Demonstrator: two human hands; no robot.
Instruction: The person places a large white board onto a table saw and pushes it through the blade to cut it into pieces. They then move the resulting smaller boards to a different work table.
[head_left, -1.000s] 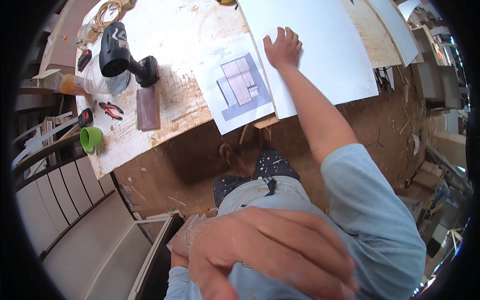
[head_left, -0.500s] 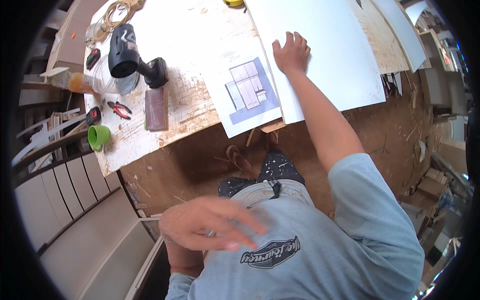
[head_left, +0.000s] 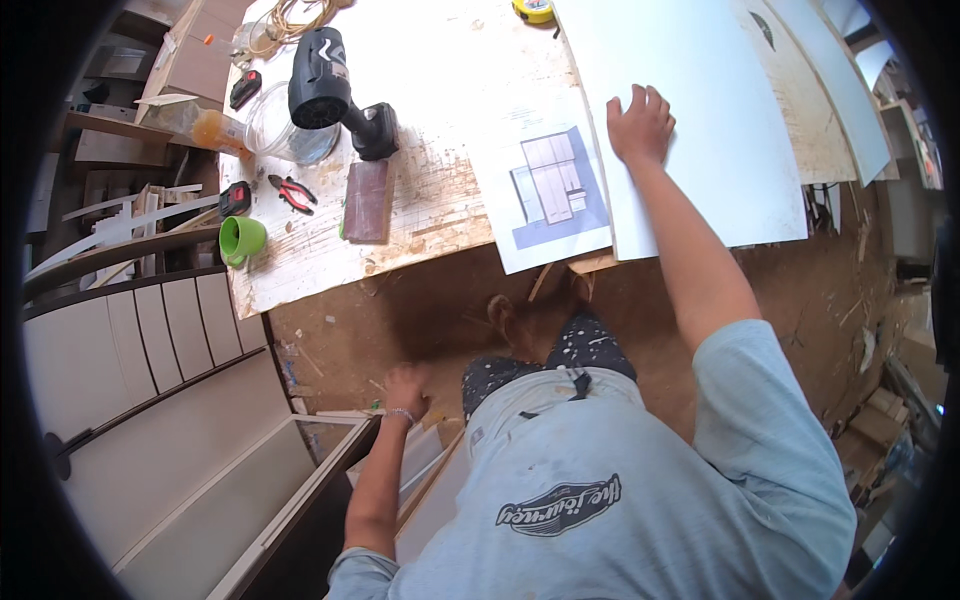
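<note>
Spread on a white board (head_left: pixel 720 130), my right hand (head_left: pixel 642 122) lies palm down near the board's left edge, fingers apart and holding nothing. A printed sheet (head_left: pixel 555 235) with a picture of cabinets lies just left of that hand, partly tucked against the board. My left hand (head_left: pixel 408 390) hangs low beside my body, off the table and touching nothing I can see; its back shows and its fingers are mostly hidden. Further left on the table stands a black cordless power tool (head_left: pixel 322 85) on its battery base, with a brown-red block (head_left: pixel 367 203) just in front.
Red-handled pliers (head_left: pixel 293 194), a green mug (head_left: pixel 242 240), two black-and-red battery packs (head_left: pixel 236 199) and a clear round container (head_left: pixel 275 125) occupy the table's left side. A yellow tape measure (head_left: pixel 534 10) sits at the far edge. Pale panels (head_left: pixel 150 420) stand at lower left.
My left hand has swung from in front of my shirt down and away to my left side. My right hand stays on the board. The whole view has shifted, moving the table rightward in the picture.
</note>
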